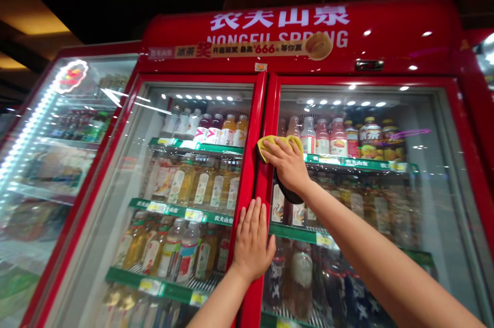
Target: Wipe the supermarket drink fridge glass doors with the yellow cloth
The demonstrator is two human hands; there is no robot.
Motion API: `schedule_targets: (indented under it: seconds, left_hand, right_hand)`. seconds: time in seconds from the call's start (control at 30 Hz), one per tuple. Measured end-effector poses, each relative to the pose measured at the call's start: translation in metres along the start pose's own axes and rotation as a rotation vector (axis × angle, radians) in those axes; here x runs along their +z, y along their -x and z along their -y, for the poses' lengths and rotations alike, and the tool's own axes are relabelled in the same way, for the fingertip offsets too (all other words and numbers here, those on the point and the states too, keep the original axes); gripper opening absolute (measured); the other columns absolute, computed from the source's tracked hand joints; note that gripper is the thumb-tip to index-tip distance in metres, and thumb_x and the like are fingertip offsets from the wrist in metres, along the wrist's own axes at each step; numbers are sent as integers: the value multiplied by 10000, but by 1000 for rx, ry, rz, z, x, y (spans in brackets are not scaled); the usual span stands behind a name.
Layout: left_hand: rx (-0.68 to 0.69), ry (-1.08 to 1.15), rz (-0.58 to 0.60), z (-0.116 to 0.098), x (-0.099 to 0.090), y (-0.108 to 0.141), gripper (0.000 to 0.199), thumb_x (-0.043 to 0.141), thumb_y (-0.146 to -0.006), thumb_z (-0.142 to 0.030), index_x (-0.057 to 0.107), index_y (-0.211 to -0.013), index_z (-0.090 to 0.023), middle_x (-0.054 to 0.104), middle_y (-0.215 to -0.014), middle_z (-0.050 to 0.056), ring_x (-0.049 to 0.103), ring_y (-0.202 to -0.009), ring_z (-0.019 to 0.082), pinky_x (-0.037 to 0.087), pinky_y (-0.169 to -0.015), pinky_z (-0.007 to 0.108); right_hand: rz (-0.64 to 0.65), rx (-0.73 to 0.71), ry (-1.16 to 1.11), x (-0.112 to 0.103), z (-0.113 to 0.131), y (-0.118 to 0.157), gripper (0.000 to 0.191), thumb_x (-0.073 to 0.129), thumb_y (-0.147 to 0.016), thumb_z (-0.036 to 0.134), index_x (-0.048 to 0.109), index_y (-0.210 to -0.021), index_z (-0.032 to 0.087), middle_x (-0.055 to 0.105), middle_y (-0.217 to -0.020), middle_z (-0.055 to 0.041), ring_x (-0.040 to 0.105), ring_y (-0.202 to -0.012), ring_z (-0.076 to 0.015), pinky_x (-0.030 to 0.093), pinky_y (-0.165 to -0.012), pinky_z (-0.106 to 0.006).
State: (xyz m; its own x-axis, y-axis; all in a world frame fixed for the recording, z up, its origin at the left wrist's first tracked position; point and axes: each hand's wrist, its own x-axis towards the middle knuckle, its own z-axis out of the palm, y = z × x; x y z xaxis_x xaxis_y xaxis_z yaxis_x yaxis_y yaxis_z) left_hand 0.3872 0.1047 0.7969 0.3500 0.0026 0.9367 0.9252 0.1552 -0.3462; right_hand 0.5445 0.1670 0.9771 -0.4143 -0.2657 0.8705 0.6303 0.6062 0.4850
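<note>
A red drinks cooler (420, 35) with two glass doors fills most of the view. My right hand (287, 166) presses a yellow cloth (272, 142) with a dark underside against the left frame of the right door (272, 107); part of the cloth hangs below the palm. Lower and to the left, my left hand (251, 243) lies flat on the red frame where the doors meet, fingers stretched upward and holding nothing.
Behind the glass, bottles (189, 248) stand on shelves with green front strips (170, 208). Another lit cooler (92, 50) adjoins on the left. A small dark display (369, 65) sits above the right door.
</note>
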Motion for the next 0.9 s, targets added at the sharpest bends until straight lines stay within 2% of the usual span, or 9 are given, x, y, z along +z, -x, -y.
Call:
schedule_targets:
  seconds: [0.1, 0.17, 0.33, 0.43, 0.5, 0.6, 0.7, 0.8, 0.9]
  left_hand:
    - [-12, -8, -16, -2, 1, 0, 803, 484, -915, -289, 158, -1610, -55, 302, -1656, 170, 233, -1556, 294, 274, -1233, 463]
    - [-16, -14, -29, -2, 3, 1, 796, 489, -909, -281, 177, -1608, -63, 317, -1652, 164, 249, -1551, 291, 301, -1219, 454]
    - [-10, -7, -17, 1, 4, 2, 814, 516, -886, -268, 193, -1607, -70, 320, -1652, 163, 258, -1548, 295, 329, -1209, 452]
    - [6, -3, 0, 2, 3, 1, 826, 515, -889, -269, 169, -1609, -62, 315, -1651, 177, 261, -1546, 301, 333, -1211, 465]
    - [3, -5, 2, 2, 2, 1, 822, 508, -905, -265, 143, -1614, -66, 320, -1649, 179, 275, -1541, 298, 339, -1211, 464]
    - [-9, -6, -12, 2, -2, 1, 787, 484, -937, -246, 126, -1617, -75, 335, -1643, 174, 289, -1537, 279, 360, -1199, 441]
    - [3, 19, -22, 7, -6, 0, 733, 439, -970, -231, 129, -1621, -97, 331, -1649, 159, 288, -1538, 254, 380, -1188, 417]
    - [17, 25, -13, 12, -9, -8, 737, 439, -983, -243, 102, -1626, -119, 322, -1654, 152, 285, -1539, 254, 386, -1188, 422]
    - [2, 35, 17, 13, -11, -18, 774, 459, -984, -252, 52, -1630, -130, 323, -1652, 157, 278, -1542, 267, 383, -1196, 446]
  right_hand:
    - [35, -132, -11, 2, 11, 25, 458, 504, -1003, 202, 563, -1425, 369, 505, -1559, 55, 376, -1481, -226, 222, -1236, -492]
    - [46, -180, 0, 2, 9, 26, 432, 494, -1012, 219, 584, -1402, 379, 541, -1530, 63, 393, -1469, -212, 219, -1239, -478]
    - [17, 17, 38, 0, -7, -32, 470, 437, -1006, 173, 581, -1415, 354, 481, -1579, 32, 346, -1500, -243, 241, -1228, -523]
    - [-7, 111, 35, 4, 0, -38, 524, 418, -994, 146, 525, -1467, 346, 416, -1621, 20, 307, -1522, -264, 209, -1237, -557]
    - [-20, 125, 40, 8, 16, -12, 553, 415, -992, 144, 471, -1509, 331, 369, -1645, 6, 293, -1532, -261, 198, -1244, -549]
    - [-22, 72, 72, 13, 39, 52, 556, 447, -992, 173, 424, -1541, 260, 359, -1647, -56, 301, -1532, -251, 186, -1257, -512]
    - [-3, -66, 70, 13, 41, 89, 452, 487, -1000, 235, 540, -1449, 262, 509, -1558, -58, 385, -1489, -227, 155, -1273, -488]
    - [34, -83, 58, 4, 21, 64, 362, 527, -989, 273, 634, -1333, 305, 553, -1523, -12, 415, -1469, -231, 155, -1270, -495]
    - [8, 62, 84, -4, 4, 19, 396, 505, -991, 251, 609, -1372, 278, 492, -1571, -33, 388, -1485, -273, 173, -1247, -553]
